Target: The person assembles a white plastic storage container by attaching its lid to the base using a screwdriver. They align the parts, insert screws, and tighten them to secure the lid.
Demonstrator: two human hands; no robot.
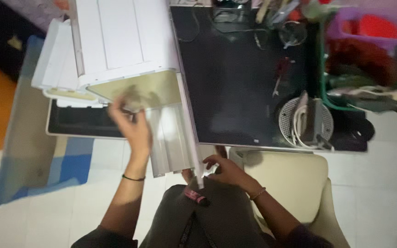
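White floor tiles below. Our right hand, grip pinching the white panel's near corner; left hand, grip pressed on a cloth upon it. Beyond, dark table. Risk: overhanging panel slips, we judge.

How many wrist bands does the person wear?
2: a dark band on the left wrist, a thin bracelet on the right wrist. Sleeves may hide more.
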